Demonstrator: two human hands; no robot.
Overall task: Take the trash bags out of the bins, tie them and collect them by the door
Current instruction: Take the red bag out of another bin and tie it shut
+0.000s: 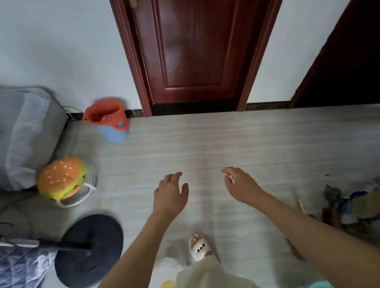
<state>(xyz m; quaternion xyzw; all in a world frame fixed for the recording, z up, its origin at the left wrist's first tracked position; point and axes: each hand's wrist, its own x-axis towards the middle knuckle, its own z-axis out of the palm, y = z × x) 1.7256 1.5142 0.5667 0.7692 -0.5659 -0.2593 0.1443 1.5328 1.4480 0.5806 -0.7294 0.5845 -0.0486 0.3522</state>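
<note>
Head camera looked down over a pale, wood-grain floor (230, 145) toward a closed reddish-brown door (194, 42) set in a white wall. Both bare arms were stretched forward over the open floor. The left hand (169, 195) hung palm down with its fingers spread and loosely curled, holding nothing. The right hand (241, 185) was likewise empty, its fingers bent a little and apart. The two hands were near each other, not touching.

The bin (111, 127), a small light-blue one, stood against the wall just left of the door frame, well apart from both hands. An orange-red trash bag (103, 113) lined it, its edge folded out over the rim and one handle loop hanging down the side.

To the left sat a grey padded seat (20, 135), with a burger-shaped plush toy (61, 178) on the floor beside it. Nearer, a round black stand base (90, 249) lay on the floor with a dark pole running off left. A heap of blurred clutter (360, 207) lined the right edge. One foot in a cream slipper (199, 246) stood below the hands.
</note>
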